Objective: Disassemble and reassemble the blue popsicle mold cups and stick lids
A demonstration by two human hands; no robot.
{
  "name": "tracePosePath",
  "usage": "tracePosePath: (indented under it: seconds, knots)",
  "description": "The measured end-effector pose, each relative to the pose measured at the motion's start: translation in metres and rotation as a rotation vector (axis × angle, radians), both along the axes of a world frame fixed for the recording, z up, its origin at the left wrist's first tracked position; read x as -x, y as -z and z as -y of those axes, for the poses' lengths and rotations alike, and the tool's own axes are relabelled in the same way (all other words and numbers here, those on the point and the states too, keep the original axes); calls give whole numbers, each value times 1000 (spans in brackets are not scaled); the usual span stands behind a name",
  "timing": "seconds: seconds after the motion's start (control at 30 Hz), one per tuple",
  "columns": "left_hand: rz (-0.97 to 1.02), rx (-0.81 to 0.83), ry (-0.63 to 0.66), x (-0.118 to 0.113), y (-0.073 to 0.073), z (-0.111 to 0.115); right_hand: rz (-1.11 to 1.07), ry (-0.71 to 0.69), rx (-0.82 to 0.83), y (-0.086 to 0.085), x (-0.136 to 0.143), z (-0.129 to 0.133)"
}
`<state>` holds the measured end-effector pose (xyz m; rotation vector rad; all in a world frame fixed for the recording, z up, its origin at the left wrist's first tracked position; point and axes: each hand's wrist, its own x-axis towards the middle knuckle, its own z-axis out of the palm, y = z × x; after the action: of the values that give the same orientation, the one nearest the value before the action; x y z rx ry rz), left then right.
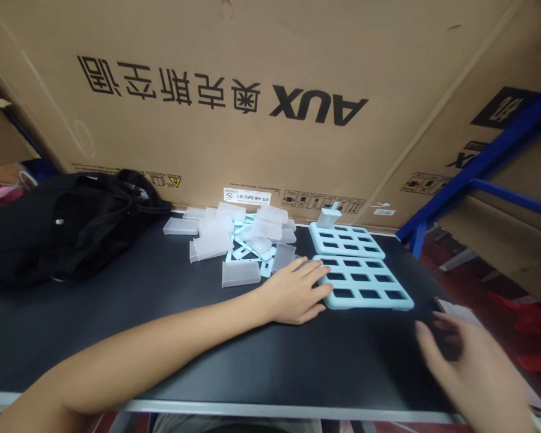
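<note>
Two light-blue frames with rows of rectangular holes lie on the table, a near one (359, 284) and a far one (349, 239) right behind it. My left hand (297, 291) rests with spread fingers on the table, fingertips touching the near frame's left edge. A translucent ice-pop mould (328, 218) with a light-blue handled top stands in the far frame's back left corner. Beside the frames is a loose pile of translucent mould cups (216, 231) and flat light-blue pieces (267, 267). Over the table's right side, my right hand (480, 367) is blurred, thumb and fingers apart, nothing visible between them.
A black bag (63, 228) lies at the left of the black table (171, 355). Large cardboard boxes (234, 144) stand behind it. Blue metal bars (491, 153) rise at the right. A pale flat thing (460, 311) lies by the right edge, partly behind my right hand.
</note>
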<state>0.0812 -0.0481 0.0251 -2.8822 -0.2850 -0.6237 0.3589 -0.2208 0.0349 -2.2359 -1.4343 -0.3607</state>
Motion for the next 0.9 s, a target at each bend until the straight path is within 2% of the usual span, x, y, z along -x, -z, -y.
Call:
tracePosePath:
  seconds: [0.13,0.23,0.33,0.47,0.53,0.6,0.7,0.9]
  knots:
    - [0,14,-218,10,-1,-1,-71,-149,8,22,50,-20]
    - [-43,25,-280,21,0,1,-96,-175,21,24,60,-26]
    - [-70,18,-273,31,1,5,-74,-109,12,11,35,-26]
    - [-78,17,-267,38,1,10,-40,150,83,-9,-32,-17]
    - [-76,25,-269,39,1,10,-31,230,121,-11,-64,-12]
    - [-71,39,-271,38,1,9,-29,241,137,-8,-87,-10]
    - [-62,58,-267,38,1,8,-51,223,175,-1,-103,-10]
    - [-64,70,-264,37,1,8,-79,230,258,2,-97,-18]
